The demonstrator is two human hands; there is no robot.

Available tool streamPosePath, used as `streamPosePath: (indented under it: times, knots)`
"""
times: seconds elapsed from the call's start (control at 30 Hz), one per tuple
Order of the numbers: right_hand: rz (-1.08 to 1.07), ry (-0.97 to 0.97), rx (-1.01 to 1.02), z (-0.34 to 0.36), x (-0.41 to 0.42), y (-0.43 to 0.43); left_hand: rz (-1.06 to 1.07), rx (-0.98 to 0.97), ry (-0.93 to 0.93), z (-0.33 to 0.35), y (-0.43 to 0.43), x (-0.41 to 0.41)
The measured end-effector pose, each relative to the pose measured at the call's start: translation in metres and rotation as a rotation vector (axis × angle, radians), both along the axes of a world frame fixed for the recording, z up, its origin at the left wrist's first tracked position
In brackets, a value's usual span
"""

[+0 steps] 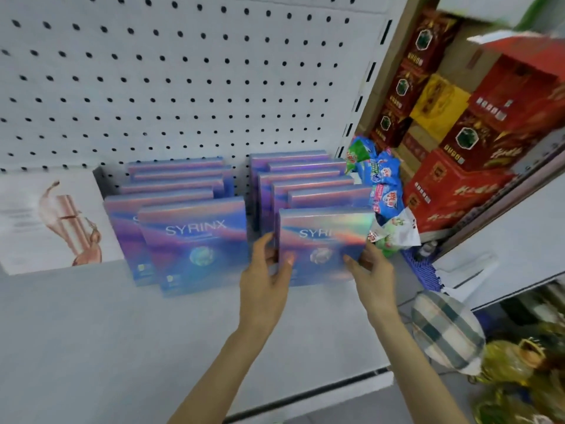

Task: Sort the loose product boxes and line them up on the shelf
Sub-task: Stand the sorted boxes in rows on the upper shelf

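Both hands hold the foremost SYRINX box [321,240] of the right-hand row [305,179], at the centre of the frame. The left hand [266,270] grips the box's left edge, with its thumb on the front face and its fingers reaching behind. The right hand [371,266] grips the lower right corner, thumb on the front and fingers curled round the side. The box stands upright with its holographic front toward the camera. Its lower edge is at the level of the white shelf [91,332], but I cannot tell whether it rests there or is lifted slightly.

Behind it the other boxes of that row stand one after another, back to the pegboard [183,71]. Left of centre a second row [171,185] of the same boxes is lined up front to back. Its front box [195,243] is level with the held one and set apart from it by a narrow gap.

At the left edge a white carton [52,221] with a pink figure printed on it stands on the shelf. Blue and green snack packets [379,185] are heaped just right of the right-hand row. Red cartons [458,185] are stacked on the neighbouring shelf at the upper right. A checked rounded object [446,328] shows at the lower right.
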State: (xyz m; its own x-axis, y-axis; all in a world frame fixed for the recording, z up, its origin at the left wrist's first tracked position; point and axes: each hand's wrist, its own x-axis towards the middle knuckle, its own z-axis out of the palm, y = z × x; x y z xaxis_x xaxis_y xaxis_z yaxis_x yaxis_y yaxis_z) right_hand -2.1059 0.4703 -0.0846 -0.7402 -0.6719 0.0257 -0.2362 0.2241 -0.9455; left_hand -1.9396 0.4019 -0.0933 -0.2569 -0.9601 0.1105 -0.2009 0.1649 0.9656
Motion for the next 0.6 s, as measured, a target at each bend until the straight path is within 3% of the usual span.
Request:
streamPosePath:
  times: [0.17,0.33,0.47,0.6]
  knots:
    - [-0.125,-0.018,-0.048,-0.006,-0.003,-0.014,-0.109,-0.106,0.007,-0.010,0.005,-0.006]
    - [-0.115,0.048,-0.157,-0.016,0.008,-0.008,-0.152,-0.321,-0.250,-0.014,0.008,-0.001]
    - [0.057,0.276,-0.043,-0.021,0.005,0.005,-0.149,-0.364,-0.393,-0.012,0.008,-0.007]
    - [0.219,0.322,0.091,-0.013,-0.003,0.025,-0.197,-0.351,-0.533,-0.004,0.008,-0.004]
